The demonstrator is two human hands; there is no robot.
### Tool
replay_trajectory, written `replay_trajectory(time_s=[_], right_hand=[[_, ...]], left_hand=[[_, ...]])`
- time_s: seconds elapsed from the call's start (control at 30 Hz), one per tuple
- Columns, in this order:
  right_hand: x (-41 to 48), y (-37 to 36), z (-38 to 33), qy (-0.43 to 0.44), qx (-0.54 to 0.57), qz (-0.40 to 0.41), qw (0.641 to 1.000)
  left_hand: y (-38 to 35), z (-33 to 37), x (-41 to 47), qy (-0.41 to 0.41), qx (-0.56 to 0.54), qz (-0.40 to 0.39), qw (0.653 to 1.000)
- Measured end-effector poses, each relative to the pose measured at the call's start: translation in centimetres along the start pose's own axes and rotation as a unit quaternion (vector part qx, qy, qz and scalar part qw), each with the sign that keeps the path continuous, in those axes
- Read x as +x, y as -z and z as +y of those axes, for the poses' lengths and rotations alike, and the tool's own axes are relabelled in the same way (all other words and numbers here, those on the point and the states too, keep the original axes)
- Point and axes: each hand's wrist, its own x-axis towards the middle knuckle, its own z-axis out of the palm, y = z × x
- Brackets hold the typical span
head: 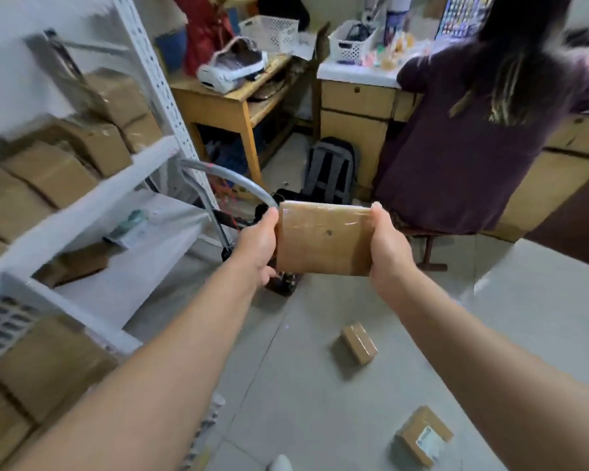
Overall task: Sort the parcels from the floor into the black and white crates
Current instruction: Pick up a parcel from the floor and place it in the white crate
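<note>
The left hand (257, 246) and right hand (390, 246) grip one parcel (323, 237) by its side edges, fingers curled round it, in the air above the floor (286, 385). Open floor runs between the shelf (82, 205) and a seated person (456, 147); two parcels lie there, well apart: far parcel (358, 342), near parcel (424, 435).

Three brown taped parcels are in the open. One held parcel (323, 239) sits between two grips, the left grip (257, 244) and the right grip (390, 248). Two lie on the floor: a small parcel (358, 343) and a labelled parcel (424, 436). The cardboard boxes (48, 171) on the one white shelving rack (82, 198) are too blurred to count. There are two white baskets, a wider basket (269, 30) and a narrower basket (351, 42). There are also two worktops, a wooden worktop (218, 93) and a white-topped worktop (354, 71), one grey backpack (330, 171), one hand truck (225, 180) and one seated person (456, 147).
</note>
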Motion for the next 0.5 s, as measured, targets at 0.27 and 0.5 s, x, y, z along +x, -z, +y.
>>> replay_trajectory(time_s=[0.27, 0.5], right_hand=[[-10.7, -6.5, -5.2, 0.064, -0.020, -0.147, 0.987], [-17.6, -11.3, -4.5, 0.094, -0.057, -0.331, 0.937]], left_hand=[[9.2, 4.3, -10.7, -0.077, -0.119, 0.100, 0.985], [15.7, 1.0, -16.0, -0.096, -0.234, 0.197, 0.947]])
